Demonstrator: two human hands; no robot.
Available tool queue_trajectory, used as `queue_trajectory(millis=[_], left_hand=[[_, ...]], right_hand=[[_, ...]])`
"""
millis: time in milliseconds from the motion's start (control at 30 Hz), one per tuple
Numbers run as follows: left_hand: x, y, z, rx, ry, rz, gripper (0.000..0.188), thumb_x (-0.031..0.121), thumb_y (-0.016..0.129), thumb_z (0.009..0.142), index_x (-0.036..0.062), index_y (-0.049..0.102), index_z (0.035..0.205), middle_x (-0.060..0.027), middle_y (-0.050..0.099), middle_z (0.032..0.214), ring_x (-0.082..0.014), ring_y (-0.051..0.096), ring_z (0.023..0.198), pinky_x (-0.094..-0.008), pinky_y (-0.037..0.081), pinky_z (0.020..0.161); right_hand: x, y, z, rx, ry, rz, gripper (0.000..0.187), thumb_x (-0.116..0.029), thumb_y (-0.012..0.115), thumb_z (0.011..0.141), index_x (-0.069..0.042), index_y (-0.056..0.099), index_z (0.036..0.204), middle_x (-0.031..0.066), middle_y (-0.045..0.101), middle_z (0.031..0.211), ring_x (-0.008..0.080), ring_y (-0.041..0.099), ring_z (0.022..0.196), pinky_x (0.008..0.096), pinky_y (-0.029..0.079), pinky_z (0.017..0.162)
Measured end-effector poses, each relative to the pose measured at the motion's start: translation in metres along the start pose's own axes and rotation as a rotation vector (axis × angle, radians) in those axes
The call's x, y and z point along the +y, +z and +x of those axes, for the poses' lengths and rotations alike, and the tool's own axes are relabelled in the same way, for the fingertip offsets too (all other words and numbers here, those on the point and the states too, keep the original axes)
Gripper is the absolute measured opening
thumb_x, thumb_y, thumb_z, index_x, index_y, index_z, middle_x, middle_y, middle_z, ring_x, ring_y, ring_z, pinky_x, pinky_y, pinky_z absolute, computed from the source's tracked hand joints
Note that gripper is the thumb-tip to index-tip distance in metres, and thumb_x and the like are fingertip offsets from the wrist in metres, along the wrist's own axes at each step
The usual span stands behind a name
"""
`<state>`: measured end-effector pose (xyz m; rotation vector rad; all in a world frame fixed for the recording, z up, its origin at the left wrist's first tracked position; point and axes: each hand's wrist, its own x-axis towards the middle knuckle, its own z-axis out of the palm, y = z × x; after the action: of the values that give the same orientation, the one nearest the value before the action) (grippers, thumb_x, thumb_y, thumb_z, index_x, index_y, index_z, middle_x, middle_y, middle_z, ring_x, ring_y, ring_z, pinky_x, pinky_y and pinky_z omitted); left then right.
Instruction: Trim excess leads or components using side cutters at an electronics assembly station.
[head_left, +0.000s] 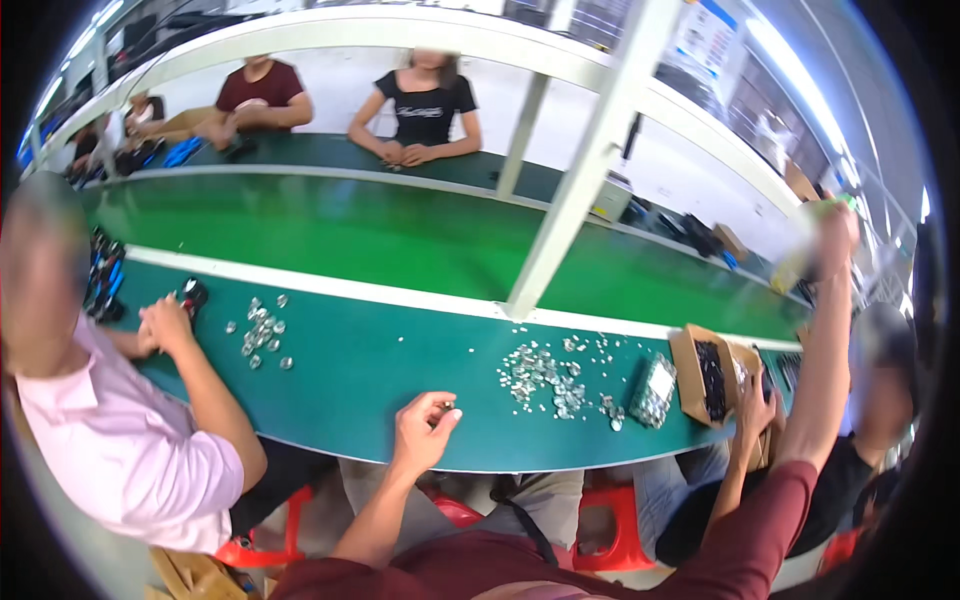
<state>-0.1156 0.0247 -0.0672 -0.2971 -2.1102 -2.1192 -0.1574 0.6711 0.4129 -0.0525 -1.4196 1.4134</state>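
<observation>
Just above the front edge of the green table [360, 400], my left hand [424, 432] has its fingers curled and the thumb brought against them. Something small and dark seems to be pinched there, too small to name. My right arm is stretched up to the far right, with my right hand [838, 240] high above the table. Its fingers are smeared, and a green patch shows beside them. Right of my left hand lies a scattered heap of small clear, shiny pieces [545, 378] with tiny white bits. A clear plastic bag [655, 392] of similar pieces lies beyond it.
A cardboard box [690, 380] of black parts stands at the right, by a co-worker's hand [757, 408]. On the left, another co-worker's hands [168, 325] are near more clear pieces [262, 330]. A white post [560, 220] rises behind the table, before a green belt [330, 235].
</observation>
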Motion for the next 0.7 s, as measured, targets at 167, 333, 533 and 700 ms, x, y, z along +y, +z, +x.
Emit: queue_trajectory(millis=[167, 333, 533, 700], left_hand=[[0.001, -0.007, -0.004, 0.055, -0.019, 0.031, 0.021, 0.003, 0.075, 0.085, 0.0009, 0.068, 0.105, -0.0072, 0.069, 0.081, -0.0116, 0.066, 0.068, -0.0275, 0.054, 0.065], [0.004, -0.003, -0.002, 0.033, 0.021, 0.012, 0.021, 0.004, 0.074, 0.086, 0.0007, 0.068, 0.106, -0.0066, 0.068, 0.082, -0.0114, 0.066, 0.070, -0.0268, 0.054, 0.066], [0.009, -0.005, -0.005, 0.062, -0.009, 0.051, 0.021, 0.003, 0.074, 0.086, 0.0005, 0.068, 0.106, -0.0061, 0.069, 0.081, -0.0105, 0.065, 0.069, -0.0267, 0.054, 0.066], [0.002, -0.006, -0.003, 0.040, -0.009, 0.005, 0.022, 0.000, 0.072, 0.089, -0.0022, 0.065, 0.110, -0.0044, 0.069, 0.079, -0.0082, 0.064, 0.071, -0.0239, 0.051, 0.065]], right_hand=[[0.007, 0.079, -0.071, -0.047, 0.127, -0.022, 0.015, -0.003, 0.050, 0.094, -0.001, 0.048, 0.109, 0.0201, 0.063, 0.116, 0.0283, 0.067, 0.095, 0.0515, 0.061, 0.091], [0.018, 0.059, -0.031, 0.044, 0.397, -0.035, 0.011, -0.004, 0.058, 0.087, 0.001, 0.052, 0.095, 0.0189, 0.061, 0.109, 0.0302, 0.066, 0.096, 0.0482, 0.061, 0.088], [0.030, 0.061, -0.018, -0.051, 0.427, -0.201, 0.023, -0.012, 0.066, 0.082, -0.002, 0.054, 0.099, 0.0127, 0.056, 0.097, 0.0267, 0.064, 0.085, 0.0441, 0.059, 0.074], [0.023, 0.057, -0.003, 0.115, 0.009, -0.316, 0.026, -0.014, 0.067, 0.085, -0.002, 0.058, 0.106, 0.0100, 0.058, 0.095, 0.0228, 0.064, 0.085, 0.0350, 0.062, 0.073]])
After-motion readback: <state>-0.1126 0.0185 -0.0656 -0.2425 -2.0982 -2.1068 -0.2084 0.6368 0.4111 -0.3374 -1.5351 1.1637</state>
